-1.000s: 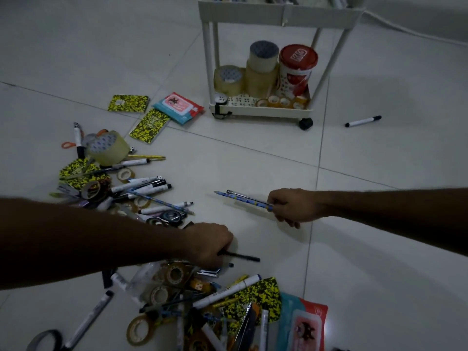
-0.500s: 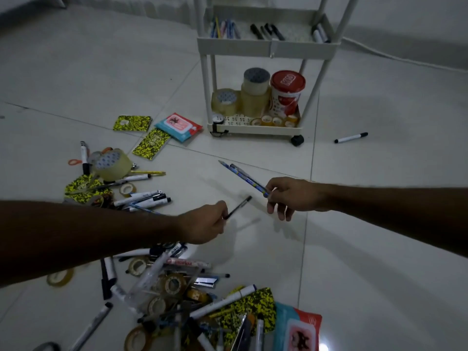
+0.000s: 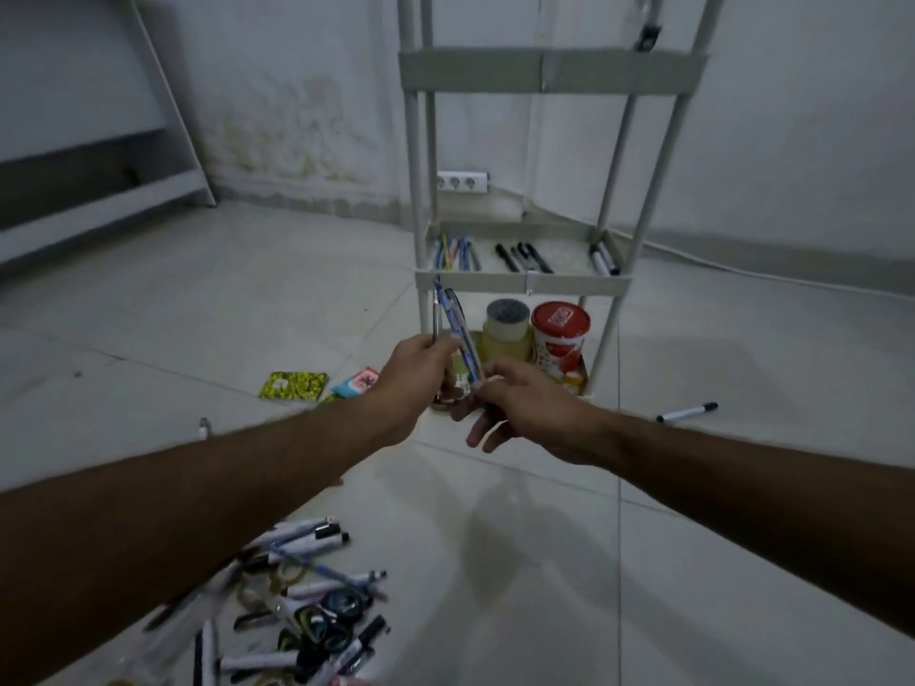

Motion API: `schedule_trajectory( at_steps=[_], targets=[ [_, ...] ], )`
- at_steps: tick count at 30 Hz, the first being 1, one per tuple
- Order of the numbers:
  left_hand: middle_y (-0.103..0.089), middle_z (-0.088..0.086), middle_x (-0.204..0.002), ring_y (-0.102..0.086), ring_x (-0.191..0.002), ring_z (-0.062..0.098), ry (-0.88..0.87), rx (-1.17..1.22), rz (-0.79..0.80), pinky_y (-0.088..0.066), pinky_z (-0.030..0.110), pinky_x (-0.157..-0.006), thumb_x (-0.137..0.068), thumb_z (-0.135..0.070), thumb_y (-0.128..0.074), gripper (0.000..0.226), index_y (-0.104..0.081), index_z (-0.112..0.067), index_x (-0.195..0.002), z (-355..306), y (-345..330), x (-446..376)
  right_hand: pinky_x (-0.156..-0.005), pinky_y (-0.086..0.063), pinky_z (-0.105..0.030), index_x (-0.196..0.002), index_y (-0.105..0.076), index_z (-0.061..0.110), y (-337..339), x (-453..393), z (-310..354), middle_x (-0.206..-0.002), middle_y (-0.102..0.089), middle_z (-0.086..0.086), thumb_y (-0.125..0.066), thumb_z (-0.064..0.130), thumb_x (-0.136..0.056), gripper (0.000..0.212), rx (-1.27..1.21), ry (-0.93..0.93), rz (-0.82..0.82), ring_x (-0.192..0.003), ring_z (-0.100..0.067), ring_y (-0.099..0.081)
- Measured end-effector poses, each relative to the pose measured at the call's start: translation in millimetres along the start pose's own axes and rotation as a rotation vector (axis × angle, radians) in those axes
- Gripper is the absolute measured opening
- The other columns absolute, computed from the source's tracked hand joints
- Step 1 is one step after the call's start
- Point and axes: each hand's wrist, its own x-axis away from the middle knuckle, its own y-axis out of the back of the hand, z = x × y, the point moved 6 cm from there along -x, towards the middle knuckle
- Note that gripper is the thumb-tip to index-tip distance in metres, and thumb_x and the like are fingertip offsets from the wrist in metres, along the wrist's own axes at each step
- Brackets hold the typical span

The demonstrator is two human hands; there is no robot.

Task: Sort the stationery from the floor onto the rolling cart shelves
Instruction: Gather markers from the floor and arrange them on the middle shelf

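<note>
Rolling cart (image 3: 525, 282) stands against the rear wall, centre. Middle shelf carries three groups of pens (image 3: 458, 252), left to right, well apart. Bottom shelf holds a tape roll (image 3: 505, 329) with a tub (image 3: 559, 334) just to its right. Both hands meet before the cart: left hand (image 3: 411, 373) and right hand (image 3: 515, 403) on a pen bundle (image 3: 455, 329) (nearly upright). Stationery heap (image 3: 307, 611) lies on the floor, near left. A lone marker (image 3: 687, 413) lies right of the cart.

bare floor (image 3: 544, 561) lies open toward the cart (image 3: 520, 282); loose stationery (image 3: 307, 601) clutters the lower left.
</note>
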Motion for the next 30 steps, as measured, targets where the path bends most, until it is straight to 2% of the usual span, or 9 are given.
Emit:
schedule_trajectory(
  at_steps=[4,10,14,17,20,22,25,27,30],
  targets=[
    [-0.055,-0.002,-0.052,-0.052,-0.049,0.014,-0.128,-0.139,-0.022,-0.044,0.023,-0.053,-0.101,-0.035,-0.057,0.034,-0.062,-0.014,-0.075,-48.0,-7.1,-8.7,-0.058,-0.054,-0.035,-0.121,-0.046,-0.001,2.0,-16.2,33.8,-0.1,-0.072,-0.018,-0.042,0.019,-0.108,0.024,-0.032,0.076,-0.03,-0.076,-0.035,-0.066],
    [-0.045,0.003,-0.064,-0.045,-0.058,0.018,-0.135,-0.055,-0.008,-0.052,0.035,-0.064,-0.105,-0.03,-0.051,0.028,-0.061,-0.01,-0.088,-76.5,-10.4,-34.4,-0.064,-0.055,-0.033,-0.105,-0.058,0.011,53.8,-40.0,53.6,-0.099,-0.072,-0.008,-0.045,0.028,-0.106,0.021,0.103,0.176,-0.429,-0.076,-0.021,-0.067],
    [-0.042,0.002,-0.064,-0.043,-0.056,0.017,-0.107,-0.058,0.073,-0.05,0.036,-0.063,-0.104,-0.032,-0.053,0.028,-0.059,-0.013,-0.083,-86.1,-19.7,-53.7,-0.048,-0.041,-0.021,-0.085,-0.072,0.005,116.6,-51.7,86.4,-0.071,-0.067,-0.006,-0.056,0.025,-0.1,0.029,0.333,0.203,-0.719,-0.059,-0.013,-0.059],
    [-0.043,0.003,-0.065,-0.043,-0.056,0.017,-0.085,-0.13,0.118,-0.05,0.034,-0.059,-0.103,-0.031,-0.054,0.025,-0.059,-0.012,-0.088,-91.7,-31.9,-69.8,-0.046,-0.039,-0.018,-0.078,-0.072,0.007,156.4,-79.1,99.7,-0.066,-0.065,-0.002,-0.062,0.018,-0.094,0.022,0.483,0.132,-0.767,-0.062,-0.017,-0.062],
    [-0.046,0.007,-0.076,-0.047,-0.062,0.018,-0.066,-0.236,0.097,-0.052,0.03,-0.056,-0.102,-0.032,-0.056,0.022,-0.061,-0.011,-0.099,-92.4,-39.5,-92.7,-0.06,-0.059,-0.031,-0.086,-0.072,0.007,182.6,-104.0,99.1,-0.082,-0.072,-0.008,-0.07,0.017,-0.081,0.011,0.647,0.015,-0.817,-0.074,-0.022,-0.069],
    [-0.048,0.009,-0.08,-0.049,-0.063,0.019,-0.052,-0.266,0.077,-0.052,0.028,-0.054,-0.101,-0.033,-0.057,0.025,-0.061,-0.009,-0.106,-91.1,-41.6,-107.6,-0.069,-0.062,-0.04,-0.088,-0.067,0.005,189.6,-114.7,94.6,-0.089,-0.071,-0.009,-0.07,0.015,-0.078,0.015,0.741,-0.03,-0.823,-0.08,-0.027,-0.069],
    [-0.048,0.007,-0.072,-0.048,-0.059,0.018,-0.052,-0.2,0.063,-0.051,0.029,-0.055,-0.101,-0.032,-0.057,0.022,-0.06,-0.01,-0.098,-84.5,-43.1,-118.4,-0.075,-0.059,-0.037,-0.102,-0.061,0.0,191.8,-128.1,82.0,-0.099,-0.065,-0.013,-0.066,0.022,-0.088,0.026,0.895,-0.074,-0.764,-0.093,-0.03,-0.067],
    [-0.044,0.003,-0.065,-0.045,-0.056,0.016,-0.054,-0.141,0.098,-0.05,0.03,-0.055,-0.102,-0.032,-0.056,0.022,-0.056,-0.011,-0.093,-76.3,-44.8,-117.2,-0.07,-0.052,-0.033,-0.101,-0.059,0.001,192.1,-140.9,70.3,-0.102,-0.068,-0.016,-0.059,0.038,-0.096,0.037,0.965,-0.085,-0.659,-0.089,-0.029,-0.065],
    [-0.042,0.0,-0.06,-0.041,-0.051,0.014,-0.052,-0.056,0.111,-0.049,0.031,-0.055,-0.102,-0.028,-0.056,0.019,-0.059,-0.011,-0.093,-66.8,-38.7,-114.9,-0.054,-0.041,-0.026,-0.094,-0.059,0.003,196.1,-150.0,64.3,-0.085,-0.066,-0.011,-0.061,0.052,-0.093,0.048,0.923,-0.087,-0.624,-0.071,-0.022,-0.06]
  ],
)
